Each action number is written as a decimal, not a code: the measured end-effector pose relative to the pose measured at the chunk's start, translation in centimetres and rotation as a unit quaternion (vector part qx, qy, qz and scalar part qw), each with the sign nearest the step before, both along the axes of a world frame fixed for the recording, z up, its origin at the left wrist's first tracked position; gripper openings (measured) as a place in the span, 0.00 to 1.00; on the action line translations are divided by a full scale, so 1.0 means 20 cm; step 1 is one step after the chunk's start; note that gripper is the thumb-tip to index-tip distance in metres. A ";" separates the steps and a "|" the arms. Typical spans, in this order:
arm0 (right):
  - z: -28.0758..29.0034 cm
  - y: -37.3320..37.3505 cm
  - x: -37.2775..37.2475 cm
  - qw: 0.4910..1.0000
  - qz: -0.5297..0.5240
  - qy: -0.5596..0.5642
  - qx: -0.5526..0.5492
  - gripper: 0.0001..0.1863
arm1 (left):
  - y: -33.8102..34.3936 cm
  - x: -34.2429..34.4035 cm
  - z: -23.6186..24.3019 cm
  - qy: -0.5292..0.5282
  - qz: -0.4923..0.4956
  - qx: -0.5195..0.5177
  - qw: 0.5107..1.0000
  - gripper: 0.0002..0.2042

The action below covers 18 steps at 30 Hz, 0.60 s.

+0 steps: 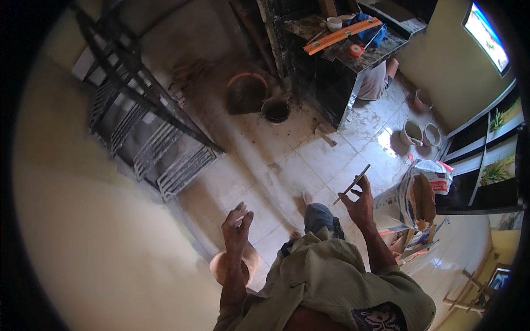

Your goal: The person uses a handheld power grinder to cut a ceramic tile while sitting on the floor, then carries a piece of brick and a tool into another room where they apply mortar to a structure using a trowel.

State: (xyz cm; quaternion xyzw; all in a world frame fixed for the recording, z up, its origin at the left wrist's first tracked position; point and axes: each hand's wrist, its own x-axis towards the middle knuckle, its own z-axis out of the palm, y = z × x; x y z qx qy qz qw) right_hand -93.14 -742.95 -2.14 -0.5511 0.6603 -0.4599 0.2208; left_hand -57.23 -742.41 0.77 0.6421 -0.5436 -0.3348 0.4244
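Note:
My right hand (360,207) is raised in front of me, its fingers pinching a thin brownish stick (351,184) held at a slant. Whether the stick is a pencil or a narrow tool is too small to tell. On the other side, my left hand (237,229) is lifted with fingers drawn together. Something small and pale shows at its fingertips, but its kind cannot be made out. Below the left forearm stands a round tan bucket (251,262), partly covered by the arm.
A black metal staircase (149,118) runs along the left wall. Ahead are a large tub (247,91), a dark bucket (275,110) and a counter bearing an orange spirit level (342,36) and red tape measure (356,50). An open paper sack (395,207), several buckets and a crouching person (375,81) are rightward.

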 end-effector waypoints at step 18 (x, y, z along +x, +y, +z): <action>-0.01 -2.52 0.81 0.973 0.226 0.036 0.033 0.48 | -2.54 -0.23 0.14 -0.035 -0.189 0.007 0.981 0.22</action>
